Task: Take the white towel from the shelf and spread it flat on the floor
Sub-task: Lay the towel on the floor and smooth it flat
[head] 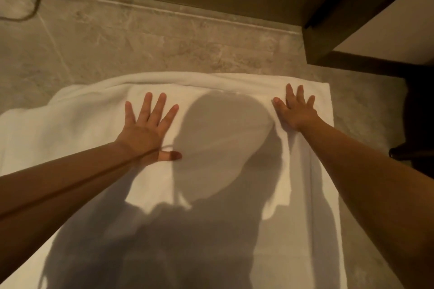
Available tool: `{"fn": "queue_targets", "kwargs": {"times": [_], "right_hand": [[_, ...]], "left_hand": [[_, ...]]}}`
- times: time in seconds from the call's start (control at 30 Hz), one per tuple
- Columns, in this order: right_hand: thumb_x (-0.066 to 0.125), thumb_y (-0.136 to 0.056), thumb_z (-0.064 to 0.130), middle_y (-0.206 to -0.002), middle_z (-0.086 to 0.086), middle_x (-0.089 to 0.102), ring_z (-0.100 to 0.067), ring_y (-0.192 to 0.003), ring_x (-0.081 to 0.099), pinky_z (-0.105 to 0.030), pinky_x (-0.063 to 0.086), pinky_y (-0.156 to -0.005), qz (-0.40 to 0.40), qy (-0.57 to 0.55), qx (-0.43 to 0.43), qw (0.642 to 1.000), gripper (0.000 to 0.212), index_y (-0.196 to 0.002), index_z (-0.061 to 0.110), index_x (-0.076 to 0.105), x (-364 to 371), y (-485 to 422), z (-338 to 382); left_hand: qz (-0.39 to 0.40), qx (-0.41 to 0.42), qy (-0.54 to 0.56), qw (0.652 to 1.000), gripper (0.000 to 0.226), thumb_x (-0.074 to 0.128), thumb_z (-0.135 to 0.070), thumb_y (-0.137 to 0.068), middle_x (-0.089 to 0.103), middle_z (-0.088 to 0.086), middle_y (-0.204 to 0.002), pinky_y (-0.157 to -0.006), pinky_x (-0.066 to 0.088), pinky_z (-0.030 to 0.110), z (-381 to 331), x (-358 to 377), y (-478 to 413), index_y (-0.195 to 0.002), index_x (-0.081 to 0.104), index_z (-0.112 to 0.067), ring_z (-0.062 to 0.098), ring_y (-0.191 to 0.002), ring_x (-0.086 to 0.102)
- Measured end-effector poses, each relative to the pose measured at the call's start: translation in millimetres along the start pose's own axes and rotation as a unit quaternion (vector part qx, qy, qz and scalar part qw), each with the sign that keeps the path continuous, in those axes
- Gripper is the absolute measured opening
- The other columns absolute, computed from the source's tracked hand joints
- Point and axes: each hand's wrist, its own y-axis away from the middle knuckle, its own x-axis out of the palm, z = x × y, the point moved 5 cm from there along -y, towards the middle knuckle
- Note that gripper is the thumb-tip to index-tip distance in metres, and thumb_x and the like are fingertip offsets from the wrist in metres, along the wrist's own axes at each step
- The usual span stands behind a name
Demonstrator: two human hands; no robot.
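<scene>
As left hand, right hand press, towel flattish.

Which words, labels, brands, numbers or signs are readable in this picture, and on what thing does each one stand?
None: no text can be read here. The white towel, under the flat left hand and right hand, shows no label or print. The stone floor and the dark wooden furniture bear no writing.

Both arms outstretched; left hand and right hand flat, fingers splayed, palms down.
</scene>
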Motion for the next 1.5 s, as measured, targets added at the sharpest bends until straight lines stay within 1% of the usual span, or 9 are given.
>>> {"fn": "queue_targets", "kwargs": {"times": [0.27,0.4,0.47,0.57,0.7,0.8,0.97,1.23,1.5], "right_hand": [[0.022,-0.088,0.068,-0.158,-0.005,-0.017,-0.038,-0.143,-0.014,-0.061,0.0,-0.113,-0.046,-0.007,0.038,0.998,0.077,-0.148,0.033,-0.011,-6.8,0.4,0.8],[0.031,-0.094,0.056,-0.159,-0.013,0.004,-0.033,-0.145,0.0,-0.052,0.008,-0.115,-0.148,-0.061,-0.16,0.974,0.069,-0.15,0.021,0.011,-2.4,32.3,83.3],[0.03,-0.094,0.055,-0.159,-0.01,0.005,-0.03,-0.145,0.001,-0.05,0.008,-0.115,-0.133,-0.029,-0.249,0.959,0.066,-0.15,0.025,0.011,11.1,43.9,127.0],[0.024,-0.094,0.059,-0.16,-0.005,-0.002,-0.027,-0.145,-0.006,-0.053,0.004,-0.114,-0.075,0.009,-0.268,0.96,0.066,-0.15,0.029,0.004,29.2,43.4,160.2],[0.023,-0.089,0.066,-0.159,-0.005,-0.012,-0.03,-0.144,-0.014,-0.056,-0.002,-0.112,-0.076,0.084,-0.243,0.963,0.076,-0.149,0.029,-0.005,40.2,36.5,162.5],[0.024,-0.087,0.069,-0.158,-0.006,-0.015,-0.03,-0.144,-0.016,-0.056,-0.002,-0.112,-0.047,0.087,-0.224,0.97,0.079,-0.149,0.029,-0.006,39.3,35.9,165.2],[0.037,-0.097,0.043,-0.157,-0.015,0.01,-0.031,-0.144,0.011,-0.042,0.015,-0.117,-0.111,0.0,-0.258,0.96,0.063,-0.149,0.014,0.016,26.4,68.5,201.7],[0.049,-0.094,0.016,-0.154,-0.015,0.024,-0.029,-0.143,0.018,-0.033,0.013,-0.115,-0.103,0.041,-0.475,0.873,0.057,-0.145,0.009,0.028,27.0,136.1,319.9],[0.044,-0.095,0.014,-0.151,-0.014,0.032,-0.032,-0.138,0.029,-0.042,0.028,-0.11,-0.065,0.132,-0.444,0.884,0.055,-0.147,0.013,0.026,47.4,145.9,384.5]], "left_hand": [[-0.005,0.007,-0.009,1.0,0.113,0.011,-0.089,-0.06,-0.035,0.015,-0.147,-0.107,0.001,0.066,0.5,6.2,-1.9,-0.137,-0.034,-0.02,0.041,-0.138,-0.025],[-0.086,0.042,0.012,0.995,0.108,0.021,-0.081,-0.071,-0.002,0.017,-0.157,-0.107,0.01,0.064,0.3,-9.3,7.4,-0.149,-0.002,-0.012,0.038,-0.143,-0.002],[-0.15,0.049,0.001,0.987,0.094,0.027,-0.069,-0.08,0.015,0.018,-0.156,-0.108,0.013,0.062,7.8,-19.6,13.1,-0.149,0.015,-0.007,0.037,-0.143,0.01],[-0.151,-0.003,-0.02,0.988,0.085,0.022,-0.062,-0.087,0.014,0.02,-0.155,-0.111,0.008,0.06,31.2,-21.4,15.6,-0.148,0.014,-0.004,0.037,-0.143,0.008],[-0.058,-0.06,-0.045,0.995,0.089,-0.008,-0.069,-0.081,-0.007,0.016,-0.157,-0.112,-0.008,0.053,57.3,-4.4,17.6,-0.148,-0.007,-0.011,0.034,-0.143,-0.013],[-0.041,-0.035,-0.061,0.997,0.083,0.003,-0.066,-0.086,-0.009,0.016,-0.157,-0.111,-0.008,0.054,59.8,-3.4,18.9,-0.148,-0.012,-0.013,0.036,-0.143,-0.012],[-0.141,0.042,-0.046,0.988,0.07,0.028,-0.047,-0.09,0.016,0.014,-0.156,-0.113,0.013,0.053,80.4,-40.7,47.8,-0.15,0.015,-0.013,0.033,-0.143,0.013],[-0.123,-0.095,0.16,0.975,0.069,0.043,-0.044,-0.087,0.041,0.016,-0.144,-0.103,0.036,0.045,179.8,-42.9,107.2,-0.144,0.03,-0.008,0.033,-0.13,0.039],[-0.138,-0.04,0.156,0.977,0.048,0.059,-0.029,-0.085,0.058,0.015,-0.114,-0.084,0.043,0.041,179.1,-37.8,129.1,-0.129,0.051,-0.011,0.035,-0.106,0.051]]}}
